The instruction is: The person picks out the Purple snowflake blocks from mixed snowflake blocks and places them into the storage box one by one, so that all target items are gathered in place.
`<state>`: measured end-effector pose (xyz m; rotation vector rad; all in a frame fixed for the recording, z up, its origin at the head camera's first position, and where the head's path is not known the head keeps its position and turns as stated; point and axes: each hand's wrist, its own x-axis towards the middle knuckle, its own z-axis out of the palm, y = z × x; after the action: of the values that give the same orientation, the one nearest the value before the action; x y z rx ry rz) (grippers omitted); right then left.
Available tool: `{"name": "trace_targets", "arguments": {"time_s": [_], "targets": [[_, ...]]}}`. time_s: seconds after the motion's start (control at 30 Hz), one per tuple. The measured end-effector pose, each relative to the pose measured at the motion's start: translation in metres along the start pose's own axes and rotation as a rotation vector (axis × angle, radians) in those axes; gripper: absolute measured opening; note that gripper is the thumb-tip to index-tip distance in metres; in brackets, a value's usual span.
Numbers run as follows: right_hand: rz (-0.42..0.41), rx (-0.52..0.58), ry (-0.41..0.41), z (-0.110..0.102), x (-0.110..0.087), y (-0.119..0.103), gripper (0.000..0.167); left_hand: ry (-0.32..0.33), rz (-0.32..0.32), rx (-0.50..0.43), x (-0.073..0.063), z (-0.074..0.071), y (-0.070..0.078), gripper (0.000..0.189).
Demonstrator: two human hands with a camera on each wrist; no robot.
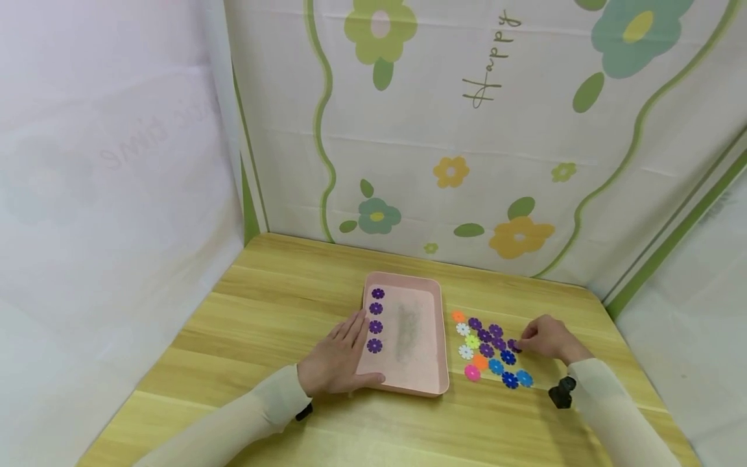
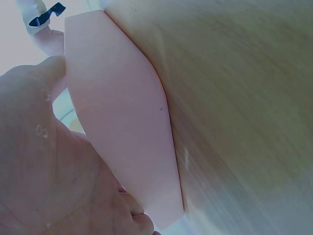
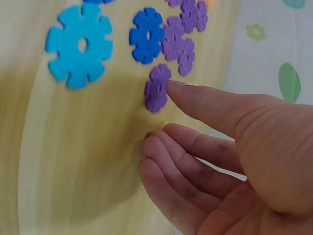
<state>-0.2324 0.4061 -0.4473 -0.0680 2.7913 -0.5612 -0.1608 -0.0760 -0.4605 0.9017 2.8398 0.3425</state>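
Nearest the head camera: the two sleeves, left (image 1: 233, 415) and right (image 1: 618, 405), both cut off by the bottom edge. Dark wrist units on both; the left one (image 1: 304, 411) mostly tucked under the arm, the right one (image 1: 563, 392) in better view.

Left hand (image 1: 335, 360): spread over the near-left corner of the pink tray (image 1: 425, 363), fingers straight along the left rim, thumb out over the near rim. It touches the tray, and covers that corner. Left wrist view gets only palm and outer wall; tray inside is hidden there, top left blown out.

Right hand (image 1: 548, 340): fingers partly bent, thumb tip at the edge of a purple disc (image 3: 157, 90) at the right side of the loose pile. Index finger hard to make out, disc blurred. Can't tell if it's pinched or just touched, or flat vs tilted.

In tray: four purple notched discs (image 1: 375, 327) in a column along the left wall. Grey smudge (image 1: 408, 331) on the floor, can't tell what it is.

Right of tray: mixed disc pile (image 1: 486, 350), purple, blue, orange, white, yellow-green, pink. Some overlap, so no reliable count. Right wrist view crops the pile at the top.

Left cloth (image 1: 128, 149): lettering faint, only "time" legible.
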Motion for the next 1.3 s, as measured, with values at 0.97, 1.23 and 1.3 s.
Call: {"name": "trace_targets", "arguments": {"time_s": [0.97, 1.23, 1.3], "targets": [[-0.052, 0.085, -0.03, -0.002, -0.005, -0.01, 0.021, 0.014, -0.001, 0.072, 0.006, 0.013, -0.007, 0.111], [-0.106, 0.338, -0.151, -0.005, -0.014, -0.038, 0.027, -0.015, -0.007, 0.054, 0.004, 0.007, -0.005, 0.111], [-0.108, 0.381, -0.173, -0.004, -0.015, -0.05, 0.027, -0.019, -0.007, 0.041, 0.004, 0.004, -0.003, 0.11]]}}
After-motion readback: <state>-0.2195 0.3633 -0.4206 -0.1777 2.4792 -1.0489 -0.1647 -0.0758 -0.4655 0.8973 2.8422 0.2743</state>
